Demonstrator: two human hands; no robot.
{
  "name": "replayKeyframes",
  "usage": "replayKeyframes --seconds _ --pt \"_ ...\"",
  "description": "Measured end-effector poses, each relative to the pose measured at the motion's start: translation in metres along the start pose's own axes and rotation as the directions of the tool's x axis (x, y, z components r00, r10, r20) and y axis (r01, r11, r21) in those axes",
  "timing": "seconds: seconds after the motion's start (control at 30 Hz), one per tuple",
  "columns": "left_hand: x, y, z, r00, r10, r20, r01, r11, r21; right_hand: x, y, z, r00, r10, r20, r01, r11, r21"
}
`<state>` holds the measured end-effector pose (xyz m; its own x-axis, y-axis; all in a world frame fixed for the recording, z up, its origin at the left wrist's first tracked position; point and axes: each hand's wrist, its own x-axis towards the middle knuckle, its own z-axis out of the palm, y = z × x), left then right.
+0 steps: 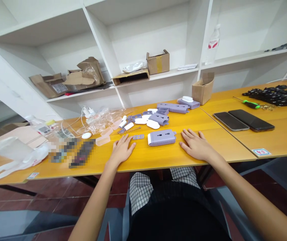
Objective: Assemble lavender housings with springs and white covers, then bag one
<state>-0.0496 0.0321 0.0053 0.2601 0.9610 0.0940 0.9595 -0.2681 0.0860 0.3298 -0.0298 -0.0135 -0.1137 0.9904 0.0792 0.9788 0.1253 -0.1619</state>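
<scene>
While left fingers (124,140) and right fingers (187,137) lie spread, lilac case (161,139), white-ended, dark-slotted, perforated side

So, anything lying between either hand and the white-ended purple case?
A small flat purple piece lies in the far part of the gap between the left hand and the case; nothing visible separates it from the right hand.

On the table (138,159), a casing (161,138) lies between the left hand (122,149) and the right hand (195,144). A flat part (138,137) lies just right of the left hand, with a spring (135,129) farther back. At the far edge stands a box (202,92). To the right, two phones (252,119) lie nearer than a screwdriver (251,104); cables (279,95) lie beyond. At the far left lies a bag (14,159). Behind, a shelf (178,73) holds a bottle (212,48).
</scene>
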Motion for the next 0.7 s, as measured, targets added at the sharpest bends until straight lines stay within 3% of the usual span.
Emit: replayKeyframes --seconds 0.27,0.33,0.43,0.5,0.57,0.7 --pt "-0.004 -0.003 -0.003 0.986 0.161 -0.053 -0.166 0.977 -0.136 0.000 0.002 0.003 1.000 -0.007 -0.001 0.007 1.000 -0.023" --pt "-0.005 -0.004 -0.003 0.973 0.224 -0.054 -0.230 0.958 -0.170 0.008 0.007 -0.006 0.999 -0.034 -0.002 0.034 0.999 -0.025" --pt "-0.004 -0.005 -0.002 0.959 0.267 -0.090 -0.280 0.939 -0.200 0.034 0.009 -0.035 0.996 -0.070 0.059 0.069 0.998 0.010" --pt "-0.005 -0.003 -0.002 0.957 0.268 -0.108 -0.285 0.939 -0.195 0.058 -0.002 -0.058 0.999 -0.042 0.012 0.041 0.999 0.027" --pt "-0.007 0.006 -0.002 0.954 0.271 -0.127 -0.292 0.937 -0.190 0.085 -0.024 -0.074 0.994 -0.104 -0.036 0.105 0.994 0.020" --pt "-0.014 0.039 -0.002 0.908 0.392 -0.149 -0.419 0.866 -0.274 0.128 -0.079 -0.073 0.978 -0.202 0.053 0.206 0.973 -0.100"
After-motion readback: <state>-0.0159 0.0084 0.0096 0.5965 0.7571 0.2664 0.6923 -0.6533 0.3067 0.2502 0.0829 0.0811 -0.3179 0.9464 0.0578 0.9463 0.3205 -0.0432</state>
